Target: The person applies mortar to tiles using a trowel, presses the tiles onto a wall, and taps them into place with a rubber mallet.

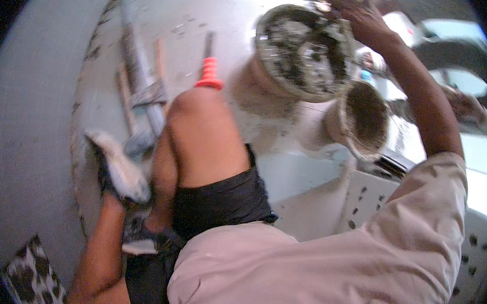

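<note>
Bucket, big and pale-walled, stands on the light floor, with a lumpy grey mix in it and grey smears round its rim. The person's right hand is up over the far right part of that big bucket's rim, the arm coming round the bucket's right side from a pale pink sleeve. The fingers are bent, but that end of the view is blurred and bright, so I can't fairly tell whether they are gripping something or just curled. The left hand is out of sight, so I can't tell its grip either.

Just beside the big bucket, on its near right side, sits a smaller bucket, dirty grey-brown inside. Nearer than the big bucket and to its left is the person's bent knee, with black shorts below it. A tool with a ribbed orange-red handle lies left of the big bucket, its dark shaft pointing away from the knee. Farther left of the bucket are a long grey bar and two wooden sticks, lying near one another. Well apart from the bucket, far to its left and nearer the person, is a black-and-white patterned piece.
</note>
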A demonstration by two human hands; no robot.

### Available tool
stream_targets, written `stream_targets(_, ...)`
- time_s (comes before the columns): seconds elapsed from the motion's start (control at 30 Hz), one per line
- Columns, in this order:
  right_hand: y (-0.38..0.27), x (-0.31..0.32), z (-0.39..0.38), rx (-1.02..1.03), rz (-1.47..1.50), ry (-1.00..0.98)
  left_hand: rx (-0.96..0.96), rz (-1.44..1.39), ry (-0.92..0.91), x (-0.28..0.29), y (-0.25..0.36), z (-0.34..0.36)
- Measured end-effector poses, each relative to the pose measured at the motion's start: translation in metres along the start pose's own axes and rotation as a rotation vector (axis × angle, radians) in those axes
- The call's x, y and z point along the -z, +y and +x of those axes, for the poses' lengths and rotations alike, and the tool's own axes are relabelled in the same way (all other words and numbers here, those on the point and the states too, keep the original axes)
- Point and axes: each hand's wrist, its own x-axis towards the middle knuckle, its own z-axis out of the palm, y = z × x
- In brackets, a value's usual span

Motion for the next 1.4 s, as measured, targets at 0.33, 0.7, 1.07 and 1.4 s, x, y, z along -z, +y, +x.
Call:
stream_targets(0.33, 0.027, 0.019, -0.03, -0.215, 0.052, -0.202, 0.096, 0.015, 0.058, 0.056, -0.008, -0.034)
stream_targets(0.7, -0.131, 0.136, -0.052, -0.825, 0.305, 0.089, 0.545, 0.131, 0.233, 0.221, -0.101, -0.15)
stream_targets(1.07, -0.339, 0.043, -0.077, -1.145, 0.377, 0.033, 0.445, 0.137, 0.109, 0.182, -0.185, -0.131)
stream_targets(1.4, -0.38, 0.056, -0.108, -1.199, 0.537, 0.085, 0.363, 0.069, 0.18, 0.16, -0.203, -0.139)
